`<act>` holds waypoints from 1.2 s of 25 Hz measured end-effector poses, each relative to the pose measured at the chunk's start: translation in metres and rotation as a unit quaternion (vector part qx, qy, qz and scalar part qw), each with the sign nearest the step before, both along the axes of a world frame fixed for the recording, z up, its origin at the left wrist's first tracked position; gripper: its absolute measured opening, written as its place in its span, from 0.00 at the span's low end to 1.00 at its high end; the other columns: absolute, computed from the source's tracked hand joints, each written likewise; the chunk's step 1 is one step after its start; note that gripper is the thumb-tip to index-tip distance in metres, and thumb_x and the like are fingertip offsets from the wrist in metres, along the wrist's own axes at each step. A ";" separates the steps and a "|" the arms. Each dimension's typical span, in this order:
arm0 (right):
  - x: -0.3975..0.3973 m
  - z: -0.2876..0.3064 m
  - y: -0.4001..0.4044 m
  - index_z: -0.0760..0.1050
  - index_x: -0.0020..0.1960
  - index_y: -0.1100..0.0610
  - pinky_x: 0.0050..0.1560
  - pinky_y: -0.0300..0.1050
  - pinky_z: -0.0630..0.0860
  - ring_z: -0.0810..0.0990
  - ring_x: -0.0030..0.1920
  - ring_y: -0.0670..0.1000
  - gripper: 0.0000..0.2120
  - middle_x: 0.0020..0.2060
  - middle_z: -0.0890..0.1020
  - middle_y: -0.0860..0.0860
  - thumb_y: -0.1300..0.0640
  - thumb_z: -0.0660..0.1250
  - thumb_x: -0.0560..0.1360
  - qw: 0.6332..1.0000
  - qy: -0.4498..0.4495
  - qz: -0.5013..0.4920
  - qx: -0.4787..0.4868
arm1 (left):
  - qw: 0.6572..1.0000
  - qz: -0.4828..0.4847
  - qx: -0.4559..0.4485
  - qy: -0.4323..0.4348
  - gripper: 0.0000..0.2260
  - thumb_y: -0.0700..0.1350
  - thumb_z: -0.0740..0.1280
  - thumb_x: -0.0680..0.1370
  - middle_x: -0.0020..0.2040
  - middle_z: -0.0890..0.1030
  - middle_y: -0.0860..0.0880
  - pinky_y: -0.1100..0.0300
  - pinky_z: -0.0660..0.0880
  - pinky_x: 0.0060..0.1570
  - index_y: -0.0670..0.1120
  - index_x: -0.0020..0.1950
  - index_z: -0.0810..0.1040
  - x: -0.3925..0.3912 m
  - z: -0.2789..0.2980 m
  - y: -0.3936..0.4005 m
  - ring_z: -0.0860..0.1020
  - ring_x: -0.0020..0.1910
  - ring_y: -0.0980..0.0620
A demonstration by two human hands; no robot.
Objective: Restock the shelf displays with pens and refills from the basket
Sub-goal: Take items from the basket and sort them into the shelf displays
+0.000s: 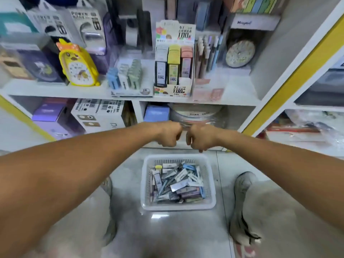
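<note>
A white plastic basket (178,207) stands on the floor between my feet, filled with several loose pens and refill packs (176,183). My left hand (170,135) and my right hand (200,137) are stretched out side by side above the basket's far edge, in front of the lower shelf. Both have their fingers curled into fists, knuckles almost touching, and I see nothing in either. On the shelf above stand a refill display box (174,71) with black, yellow and pink packs, a smaller tray of refill cases (126,77), and a holder of upright pens (208,54).
A yellow chick alarm clock (77,66) and a round clock (240,53) flank the displays. Boxes (98,114) and a blue pack (156,113) fill the lower shelf. My shoes (242,207) sit either side of the basket on the tiled floor. A yellow-edged shelf upright (290,79) rises at right.
</note>
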State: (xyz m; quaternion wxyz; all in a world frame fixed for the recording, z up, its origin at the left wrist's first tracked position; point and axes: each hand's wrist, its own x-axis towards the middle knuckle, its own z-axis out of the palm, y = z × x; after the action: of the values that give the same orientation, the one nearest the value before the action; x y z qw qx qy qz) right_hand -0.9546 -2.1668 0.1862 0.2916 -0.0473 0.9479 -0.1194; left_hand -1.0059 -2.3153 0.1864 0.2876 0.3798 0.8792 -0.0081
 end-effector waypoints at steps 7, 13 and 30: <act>0.057 -0.182 -0.003 0.72 0.54 0.62 0.52 0.48 0.77 0.78 0.58 0.59 0.07 0.60 0.78 0.61 0.65 0.62 0.76 0.992 -0.101 -0.030 0.064 | 0.994 0.013 -0.072 -0.079 0.04 0.40 0.66 0.75 0.49 0.78 0.39 0.57 0.69 0.38 0.42 0.48 0.74 0.048 -0.164 -0.033 0.77 0.44 0.43; 0.088 -0.241 0.012 0.74 0.64 0.56 0.50 0.50 0.78 0.82 0.58 0.58 0.15 0.58 0.79 0.55 0.60 0.64 0.78 0.976 -0.137 0.023 0.165 | 0.995 0.039 -0.005 -0.096 0.19 0.41 0.70 0.73 0.60 0.75 0.40 0.51 0.76 0.51 0.40 0.63 0.72 0.081 -0.243 -0.011 0.76 0.58 0.41; 0.091 -0.275 0.005 0.67 0.68 0.64 0.62 0.50 0.76 0.76 0.62 0.61 0.20 0.62 0.75 0.62 0.65 0.62 0.77 0.920 -0.081 -0.378 -0.059 | 0.990 0.140 0.000 0.006 0.38 0.55 0.71 0.71 0.67 0.65 0.40 0.45 0.69 0.65 0.41 0.73 0.57 0.116 -0.313 0.063 0.65 0.67 0.41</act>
State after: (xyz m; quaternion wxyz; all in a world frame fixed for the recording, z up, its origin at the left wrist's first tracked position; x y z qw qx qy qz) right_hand -0.8640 -2.1622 -0.0886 0.2970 0.3073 0.8596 -0.2802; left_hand -0.8895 -2.2526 -0.1267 0.2805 0.2525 0.9256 0.0297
